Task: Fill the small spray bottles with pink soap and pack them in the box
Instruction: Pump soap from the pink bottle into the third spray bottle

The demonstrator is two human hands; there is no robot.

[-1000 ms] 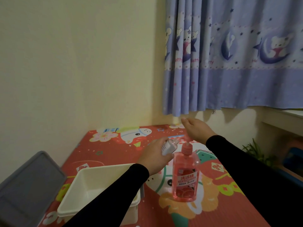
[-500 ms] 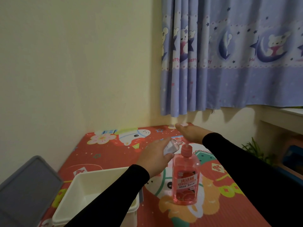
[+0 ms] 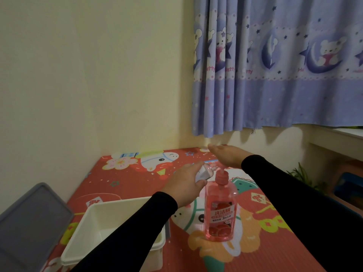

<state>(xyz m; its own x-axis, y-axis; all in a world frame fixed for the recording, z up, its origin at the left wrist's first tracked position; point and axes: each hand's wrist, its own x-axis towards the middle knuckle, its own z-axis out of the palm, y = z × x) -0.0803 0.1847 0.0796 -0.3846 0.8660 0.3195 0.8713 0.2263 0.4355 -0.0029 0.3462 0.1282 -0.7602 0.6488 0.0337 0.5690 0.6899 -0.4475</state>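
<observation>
Red cartoon-print table [image 3: 137, 185] (bright animals) under a pink soap bottle [image 3: 220, 211], white box [image 3: 94, 216], grey lid [image 3: 29, 222]

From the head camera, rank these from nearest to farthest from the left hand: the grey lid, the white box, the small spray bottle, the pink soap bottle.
1. small spray bottle, held in the left hand
2. pink soap bottle, just right of it
3. white box, lower left, under the forearm
4. grey lid, far left edge

glossy plastic soap bottle [image 3: 219, 211], cloth curtain [image 3: 275, 75]
</observation>
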